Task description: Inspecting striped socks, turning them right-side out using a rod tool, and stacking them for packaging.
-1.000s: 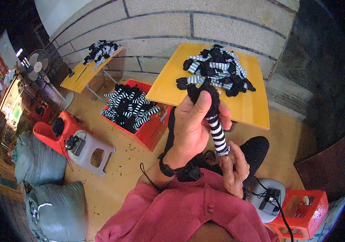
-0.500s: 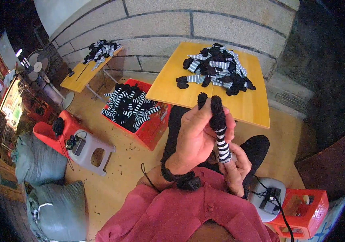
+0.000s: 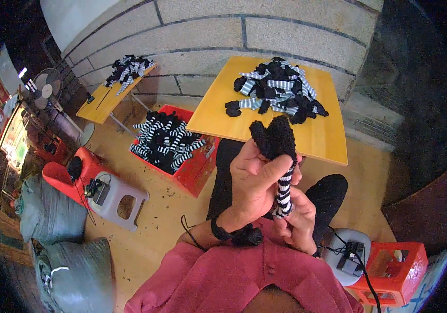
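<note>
Both my hands hold one small knitted piece, a narrow tube with a fuzzy black top split into two lobes and a black-and-white striped lower part. Its exact kind does not show. My left hand grips it where the black meets the stripes, the thumb lying across its front. Lower down, my right hand pinches the striped end. Just beyond, a heap of similar knitted pieces, black with grey-and-white stripes, lies on a yellow table.
Left of the table, a red bin holds many striped pieces. Another yellow table bears a smaller heap. A grey stool, red chair and stuffed sacks stand at left. A grey seat and red stool are at right.
The black top now spreads wider into two lobes above my left hand. My left thumb has moved down to the start of the stripes, and both hands have shifted slightly lower.
</note>
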`<action>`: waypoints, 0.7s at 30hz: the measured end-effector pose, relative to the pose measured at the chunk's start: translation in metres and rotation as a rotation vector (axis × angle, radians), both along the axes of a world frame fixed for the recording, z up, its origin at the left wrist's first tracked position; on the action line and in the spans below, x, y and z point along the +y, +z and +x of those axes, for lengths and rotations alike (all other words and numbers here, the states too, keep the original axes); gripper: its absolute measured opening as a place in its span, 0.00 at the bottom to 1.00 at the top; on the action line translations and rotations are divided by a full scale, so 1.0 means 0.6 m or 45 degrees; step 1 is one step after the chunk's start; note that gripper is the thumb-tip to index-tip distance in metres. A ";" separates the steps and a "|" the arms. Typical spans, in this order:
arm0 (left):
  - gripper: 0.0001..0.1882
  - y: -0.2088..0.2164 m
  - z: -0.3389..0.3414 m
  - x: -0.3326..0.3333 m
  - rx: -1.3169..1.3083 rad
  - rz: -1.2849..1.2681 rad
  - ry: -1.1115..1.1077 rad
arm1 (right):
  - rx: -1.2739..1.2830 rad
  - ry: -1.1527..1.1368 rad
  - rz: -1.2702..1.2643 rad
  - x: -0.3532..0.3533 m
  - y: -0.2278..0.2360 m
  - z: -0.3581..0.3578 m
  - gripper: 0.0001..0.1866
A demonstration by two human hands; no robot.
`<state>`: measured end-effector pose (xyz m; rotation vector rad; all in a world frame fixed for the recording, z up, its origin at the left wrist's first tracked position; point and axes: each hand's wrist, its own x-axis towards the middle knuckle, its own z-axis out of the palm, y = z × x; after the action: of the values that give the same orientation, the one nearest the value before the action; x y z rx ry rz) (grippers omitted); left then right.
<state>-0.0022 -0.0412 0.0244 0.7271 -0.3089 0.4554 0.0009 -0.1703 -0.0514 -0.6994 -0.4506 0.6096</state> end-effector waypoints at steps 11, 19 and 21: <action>0.18 0.033 0.007 0.025 0.115 0.149 0.073 | -0.625 -0.638 -0.579 -0.018 -0.026 0.002 0.18; 0.12 0.002 0.008 0.008 0.067 0.158 -0.204 | -0.679 -0.702 -0.653 -0.018 -0.001 0.002 0.18; 0.12 -0.006 0.008 0.004 0.072 0.114 -0.237 | -0.616 -0.651 -0.605 -0.016 -0.006 0.004 0.18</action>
<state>0.0023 -0.0388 0.0208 0.7889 -0.3418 0.2455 0.0032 -0.1797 -0.0553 -1.3772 -0.5493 0.0461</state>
